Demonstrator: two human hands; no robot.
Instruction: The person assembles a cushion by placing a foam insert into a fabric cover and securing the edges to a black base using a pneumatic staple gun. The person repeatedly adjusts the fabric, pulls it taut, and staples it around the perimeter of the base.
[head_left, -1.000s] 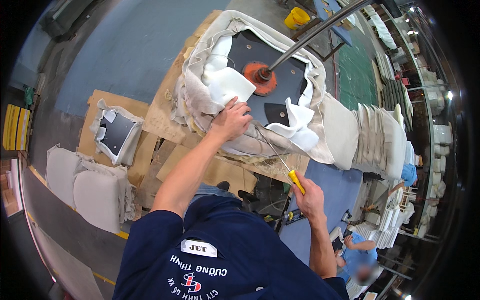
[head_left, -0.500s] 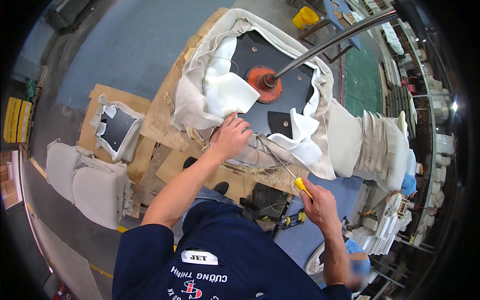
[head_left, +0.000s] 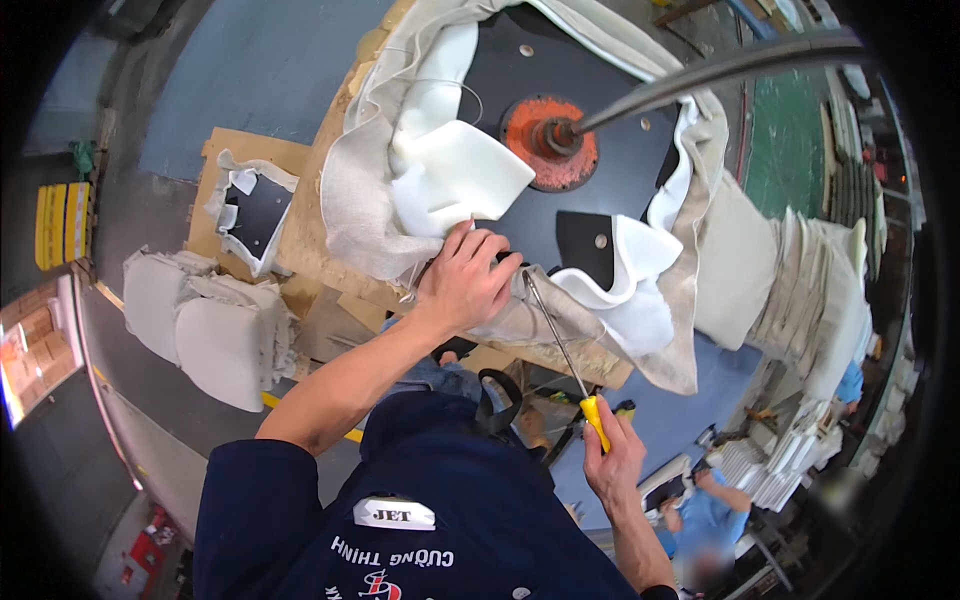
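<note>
A seat cushion with a dark board base [head_left: 620,190] lies upside down on a wooden work surface. Its beige fabric cover [head_left: 362,225] and white padding [head_left: 470,175] are folded up around the board. My left hand [head_left: 462,278] grips the near fabric edge, its fingers bent over the rim of the board. In my right hand [head_left: 614,458] is a screwdriver [head_left: 566,350] with a yellow handle and a long thin metal shaft. Its tip meets the fabric edge just right of my left fingers; the fabric partly hides the very end.
An orange round press foot [head_left: 550,142] on a slanting metal rod [head_left: 720,78] bears on the board. Stacked beige covers [head_left: 800,290] stand at the right. Finished-looking cushions [head_left: 215,335] and another board-backed cushion [head_left: 255,215] are at the left. A co-worker in blue [head_left: 712,515] is at lower right.
The view has shifted closer to the cushion. The screwdriver has swung more upright, its handle lower relative to the cushion. My left hand keeps its place at the fabric edge.
</note>
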